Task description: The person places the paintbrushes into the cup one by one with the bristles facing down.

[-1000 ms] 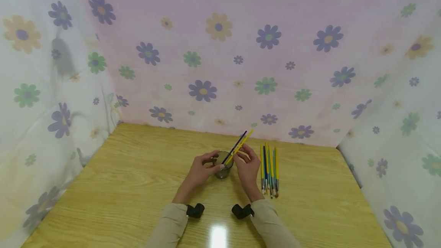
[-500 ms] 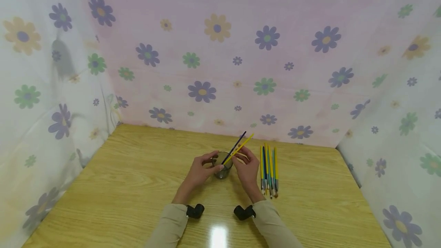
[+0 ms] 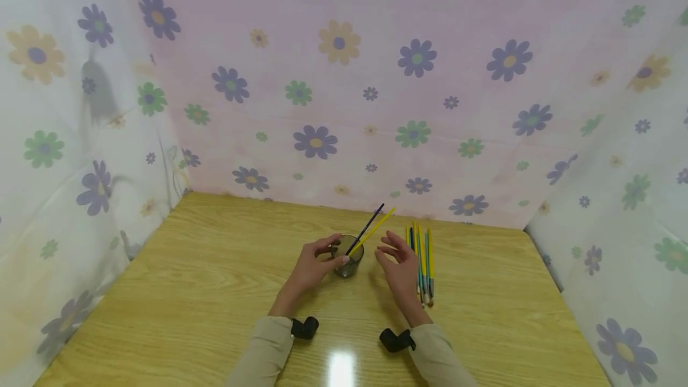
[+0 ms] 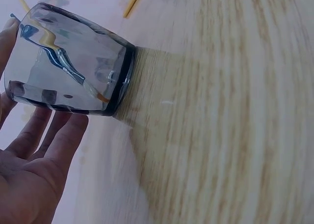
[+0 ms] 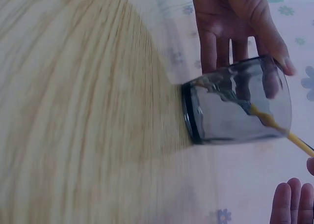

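**Two brushes in the glass, a row left on the tabletop**

A flowered cloth (image 3: 344, 76) hangs behind and on both sides of the wooden tabletop (image 3: 215, 291), which carries everything else.

The left hand (image 3: 312, 267) steadies a dark, clear glass (image 3: 349, 258) that stands upright near the middle of the tabletop; its fingers curl round the far wall and the thumb lies on the near rim, as the right wrist view shows. The right hand (image 3: 400, 267) hovers just right of the glass with fingers spread and relaxed, holding nothing, over the near end of a row of paintbrushes (image 3: 421, 261).

Going by how things lie, the work looks only begun: two brushes, a yellow brush (image 3: 376, 229) and a dark brush (image 3: 371, 223), already lean in the glass, handles pointing up and to the right, bristles down at the bottom. About half a dozen brushes lie side by side, flat, just right of the free hand, and would appear to be what is left.

Nothing stands between the row and the glass; the leaning handles tilt towards the row and could be knocked.
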Demonstrator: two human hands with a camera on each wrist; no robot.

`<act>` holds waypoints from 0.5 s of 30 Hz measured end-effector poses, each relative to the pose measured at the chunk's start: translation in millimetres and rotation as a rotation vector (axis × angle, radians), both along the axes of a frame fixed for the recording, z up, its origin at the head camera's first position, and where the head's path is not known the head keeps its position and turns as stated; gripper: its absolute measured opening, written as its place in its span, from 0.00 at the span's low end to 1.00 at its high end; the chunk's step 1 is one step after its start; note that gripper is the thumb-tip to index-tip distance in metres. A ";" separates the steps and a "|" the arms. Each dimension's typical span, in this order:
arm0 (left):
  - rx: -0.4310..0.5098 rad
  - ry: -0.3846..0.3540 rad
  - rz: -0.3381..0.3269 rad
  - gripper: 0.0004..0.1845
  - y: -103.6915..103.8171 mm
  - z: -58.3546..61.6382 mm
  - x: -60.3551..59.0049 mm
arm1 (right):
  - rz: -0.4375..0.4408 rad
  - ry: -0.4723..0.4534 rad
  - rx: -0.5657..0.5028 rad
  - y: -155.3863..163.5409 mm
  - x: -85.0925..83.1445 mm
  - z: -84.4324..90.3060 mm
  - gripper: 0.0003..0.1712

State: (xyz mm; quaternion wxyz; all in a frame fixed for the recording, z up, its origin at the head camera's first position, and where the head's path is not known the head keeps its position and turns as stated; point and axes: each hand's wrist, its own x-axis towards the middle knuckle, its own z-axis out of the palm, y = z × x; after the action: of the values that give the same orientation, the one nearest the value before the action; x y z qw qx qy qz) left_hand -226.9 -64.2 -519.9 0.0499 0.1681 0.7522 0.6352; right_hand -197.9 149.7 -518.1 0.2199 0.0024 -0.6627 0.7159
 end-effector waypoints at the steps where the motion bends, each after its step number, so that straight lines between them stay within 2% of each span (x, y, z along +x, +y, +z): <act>1: 0.000 0.001 -0.001 0.32 -0.1 0.3 0.2 | -0.004 -0.015 -0.008 3.5 1.7 0.6 0.24; 9: 0.000 0.023 -0.010 0.32 -0.8 0.3 0.3 | -0.035 -0.079 -0.050 33.4 10.4 8.5 0.24; 15: 0.004 0.014 -0.022 0.32 -0.7 -0.1 -0.4 | -0.051 -0.127 -0.047 55.6 16.2 7.5 0.25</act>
State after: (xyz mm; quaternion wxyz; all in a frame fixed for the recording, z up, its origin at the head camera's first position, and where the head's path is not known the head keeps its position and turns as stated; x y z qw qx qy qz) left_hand -227.3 -64.9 -520.0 0.0513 0.1808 0.7493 0.6350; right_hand -181.7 205.3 -510.7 0.1954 -0.0651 -0.6581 0.7242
